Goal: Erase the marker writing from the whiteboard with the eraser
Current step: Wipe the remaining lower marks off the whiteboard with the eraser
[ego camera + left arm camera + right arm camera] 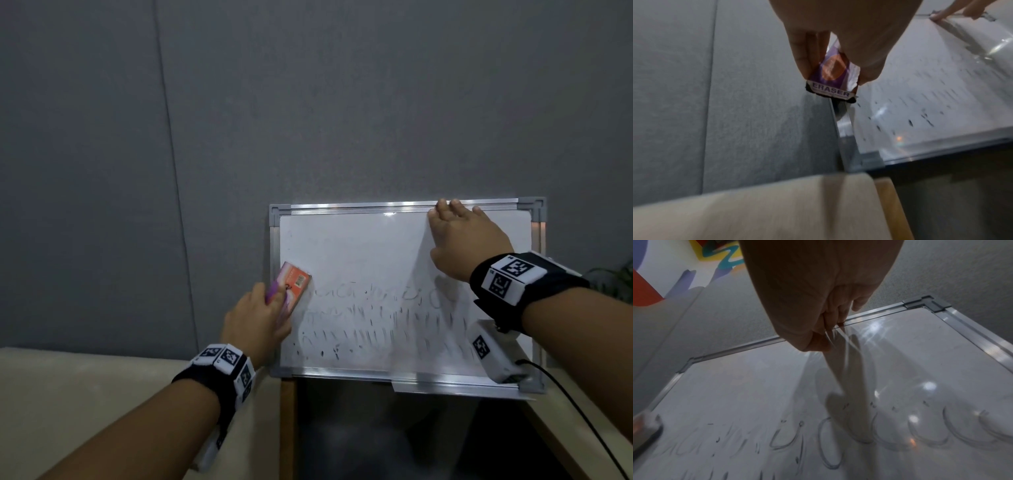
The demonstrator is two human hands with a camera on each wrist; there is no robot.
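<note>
A metal-framed whiteboard (pixel 359 246) leans against the grey wall, with smeared dark marker writing (pixel 383 318) across its lower half. My left hand (pixel 257 318) grips an orange and purple eraser (pixel 291 287) and presses it on the board near the left frame edge. In the left wrist view the eraser (pixel 832 81) sits between my fingers and thumb, its label reading ERASER. My right hand (pixel 462 236) lies flat on the board's upper right, fingertips on the top frame (pixel 875 314). Faint loops of writing (pixel 838 443) show in the right wrist view.
A grey felt wall (pixel 239 120) stands behind the board. Beige cushions (pixel 85 394) lie at lower left, with a wooden edge (pixel 892 207) beside a dark gap (pixel 376 438) under the board. A black cable (pixel 582 411) runs at lower right. A plant (pixel 616 277) shows at right.
</note>
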